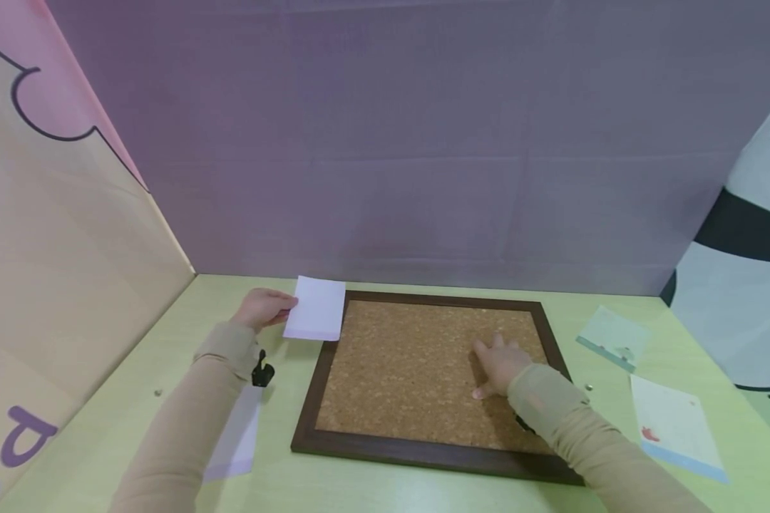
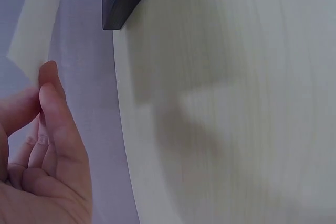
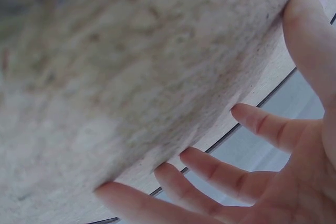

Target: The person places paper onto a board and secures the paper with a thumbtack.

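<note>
A person's left hand (image 1: pixel 264 309) pinches a pale sheet (image 1: pixel 317 311) by its edge, leaving its face uncovered; the right hand (image 1: pixel 502 366), fingers spread, touches the corkboard (image 1: pixel 411 370), perhaps steadying it.

I count four paper sheets (image 1: pixel 316 308), one framed corkboard (image 1: pixel 411 363), two hands (image 1: pixel 263 308), two sleeves (image 1: pixel 195 410), two small round bits (image 1: pixel 589 387), one table (image 1: pixel 423 493).

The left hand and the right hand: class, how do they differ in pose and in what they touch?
The left hand pinches a sheet of paper; the right hand touches the cork board. The left hand's fingers curl together; the right hand's spread apart. Both are bare.
</note>
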